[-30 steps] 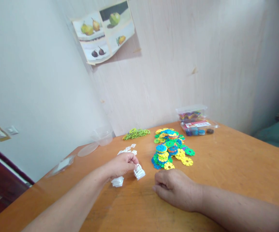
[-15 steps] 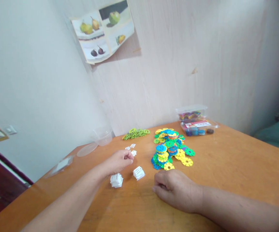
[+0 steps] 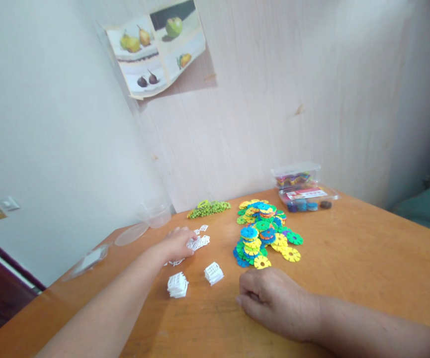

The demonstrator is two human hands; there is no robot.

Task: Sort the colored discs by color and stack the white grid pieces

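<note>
- Fingers of the left hand point(image 3: 175, 243) come down spread on the loose white lattice pieces point(image 3: 199, 241) at about ten o'clock on the table point(image 3: 367, 258); from this angle I cannot tell whether any piece is pinched yet or just covered.
- Right hand point(image 3: 274, 303) sits curled into a loose fist, knuckles up, resting on the wood at six o'clock, holding nothing that shows.
- Progress check: one small white cube point(image 3: 214, 273) stands built, just at eleven o'clock of the right hand, and a white stack point(image 3: 178, 285) lies near it at its nine o'clock.
- Plenty left, by my judgement: flat white pieces lie scattered under and beside the left fingers.
- Left forearm stretches long from the lower left, wrist low, palm down.
- Coloured discs point(image 3: 265, 231) heap at twelve o'clock, untouched; green chain point(image 3: 209, 208) beyond them.
</note>
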